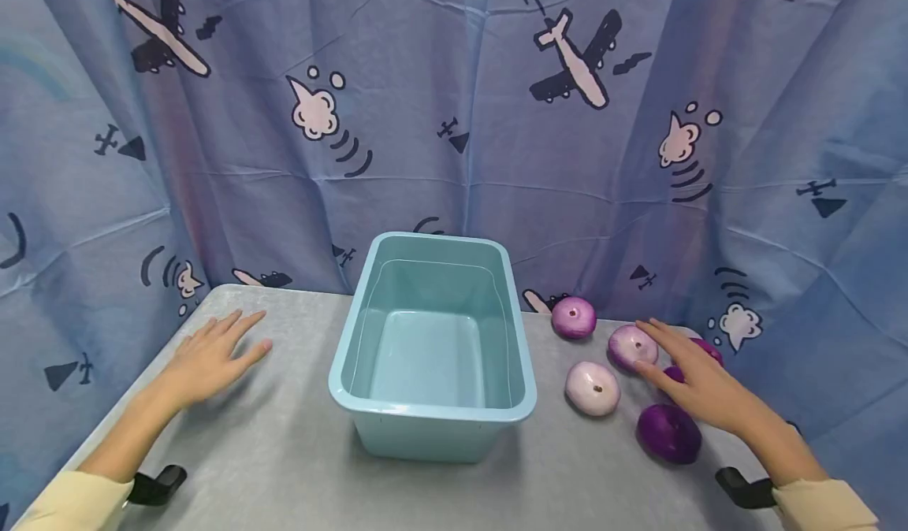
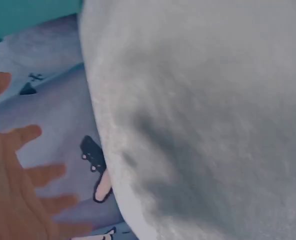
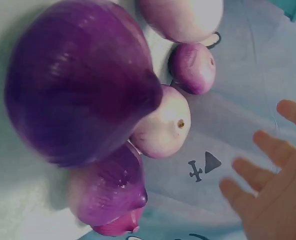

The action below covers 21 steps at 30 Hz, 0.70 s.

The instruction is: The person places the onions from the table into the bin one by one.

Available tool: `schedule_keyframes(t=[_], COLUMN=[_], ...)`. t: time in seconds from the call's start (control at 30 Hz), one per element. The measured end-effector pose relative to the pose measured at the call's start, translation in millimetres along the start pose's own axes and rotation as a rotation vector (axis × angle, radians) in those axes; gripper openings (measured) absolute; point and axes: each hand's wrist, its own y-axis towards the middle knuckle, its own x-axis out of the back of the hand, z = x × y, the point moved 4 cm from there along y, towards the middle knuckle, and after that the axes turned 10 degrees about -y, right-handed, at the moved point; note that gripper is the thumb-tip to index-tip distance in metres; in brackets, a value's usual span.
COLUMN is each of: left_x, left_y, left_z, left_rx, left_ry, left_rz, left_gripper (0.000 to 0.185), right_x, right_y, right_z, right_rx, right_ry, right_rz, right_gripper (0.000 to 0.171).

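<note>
My left hand [image 1: 210,362] hovers over the left side of the table with its fingers spread, holding nothing; its shadow falls on the cloth below. On the other side, my right hand [image 1: 698,377] is held above a group of purple onions, fingers extended and nothing in its grasp. A dark purple onion [image 1: 669,434] lies nearest me, also large in the right wrist view. Paler onions lie around it: a whitish one [image 1: 592,389], a pink-white one [image 1: 632,347] by my fingertips, and a violet one [image 1: 574,317] farther back. My hand partly hides others at the right edge.
A light blue plastic tub [image 1: 433,413] with nothing inside stands mid-table between my hands. The grey table [image 1: 284,468] ends at a blue curtain [image 1: 426,121] printed with planes, which hangs behind and on both sides. Black straps [image 1: 158,485] sit at my wrists.
</note>
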Motion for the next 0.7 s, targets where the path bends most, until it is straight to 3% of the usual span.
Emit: schedule_keyframes(t=[0.13, 0.4, 0.53, 0.7], left_x=[5.3, 1.7, -4.5, -17.2], left_y=[1.2, -5.1, -2.9, 5.0], left_z=[-15.4, -51.4, -70.5, -87.4], left_rx=[-0.115, -0.118, -0.144, -0.178], left_ry=[-0.268, -0.82, -0.963, -1.014], left_rz=[0.013, 0.08, 0.115, 0.157], left_gripper=[0.056, 0.053, 0.056, 0.063], right_x=[9.5, 7.5, 4.3, 0.3], right_y=[-10.1, -38.9, -58.1, -75.4], right_z=[-3.2, -22.8, -30.6, -36.2], right_rx=[-0.022, -0.096, -0.158, -0.235], right_ry=[0.069, 0.307, 0.385, 0.439], right_rz=[-0.067, -0.14, -0.106, -0.096], right_gripper=[0.05, 0.027, 0.029, 0.033])
